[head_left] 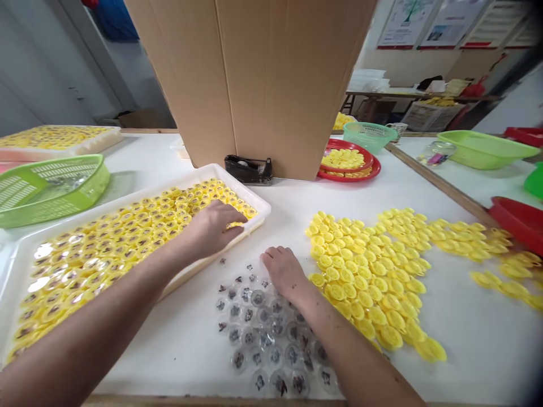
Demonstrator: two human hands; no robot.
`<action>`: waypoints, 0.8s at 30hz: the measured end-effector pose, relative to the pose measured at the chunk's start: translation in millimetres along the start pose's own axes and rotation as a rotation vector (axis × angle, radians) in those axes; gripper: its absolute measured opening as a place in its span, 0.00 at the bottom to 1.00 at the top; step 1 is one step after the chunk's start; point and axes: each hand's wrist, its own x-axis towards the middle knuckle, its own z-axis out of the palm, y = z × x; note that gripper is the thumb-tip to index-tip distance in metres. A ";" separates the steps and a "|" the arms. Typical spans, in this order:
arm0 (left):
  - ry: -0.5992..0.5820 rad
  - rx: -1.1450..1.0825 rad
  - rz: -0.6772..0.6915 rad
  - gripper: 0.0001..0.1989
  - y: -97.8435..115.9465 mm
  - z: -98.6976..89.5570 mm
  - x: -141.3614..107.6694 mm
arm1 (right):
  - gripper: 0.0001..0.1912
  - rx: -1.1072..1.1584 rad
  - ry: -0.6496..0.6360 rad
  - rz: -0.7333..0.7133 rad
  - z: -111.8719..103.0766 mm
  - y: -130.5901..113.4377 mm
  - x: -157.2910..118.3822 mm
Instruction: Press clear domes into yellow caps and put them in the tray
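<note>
My left hand is over the right end of a white tray filled with yellow round pieces that carry printed pictures under shiny tops. Between its thumb and fingers is one yellow round piece. My right hand rests low over the table at the upper edge of a spread of clear domes with small dark pictures in them. Its fingers are bent down together, and whatever lies under them is hidden. Right of that wrist lies a wide spread of plain yellow discs.
A tall cardboard sheet stands behind the tray, with a black tape dispenser at its foot. Green baskets and another filled tray are left. Red plates and a wooden strip lie right.
</note>
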 end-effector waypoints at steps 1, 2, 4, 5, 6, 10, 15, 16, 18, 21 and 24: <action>-0.005 -0.031 0.026 0.13 12.2 5.9 4.9 | 0.11 -0.003 0.002 0.010 -0.7 0.3 -1.3; -0.012 -0.056 0.030 0.13 22.2 12.9 10.3 | 0.11 -0.002 0.005 0.018 -1.2 0.8 -2.6; -0.037 -0.095 -0.006 0.12 36.2 28.4 21.6 | 0.11 0.013 0.006 0.018 -2.1 3.0 -5.4; -0.061 -0.114 -0.035 0.12 40.6 35.9 26.6 | 0.11 0.028 0.004 0.015 -2.8 5.2 -7.0; -0.088 -0.133 -0.067 0.12 43.7 42.7 30.6 | 0.11 0.047 0.003 0.013 -3.8 8.1 -8.8; -0.171 -0.203 -0.185 0.11 49.3 57.6 31.1 | 0.11 0.150 0.008 0.030 -12.1 24.6 -18.1; -0.174 -0.236 -0.321 0.09 47.9 55.0 8.8 | 0.12 0.254 -0.037 -0.018 -14.6 24.8 -24.4; -0.163 -0.240 -0.345 0.09 47.0 54.0 4.3 | 0.13 0.259 -0.044 -0.025 -12.4 20.7 -24.0; -0.141 -0.259 -0.380 0.09 45.3 53.3 -3.7 | 0.14 0.258 -0.061 -0.031 -6.7 11.5 -22.2; -0.120 -0.299 -0.415 0.10 44.2 54.8 -15.1 | 0.13 0.266 -0.085 -0.036 0.0 2.2 -19.8; -0.123 -0.332 -0.465 0.11 44.9 57.3 -27.4 | 0.12 0.307 -0.089 -0.026 1.6 1.5 -20.3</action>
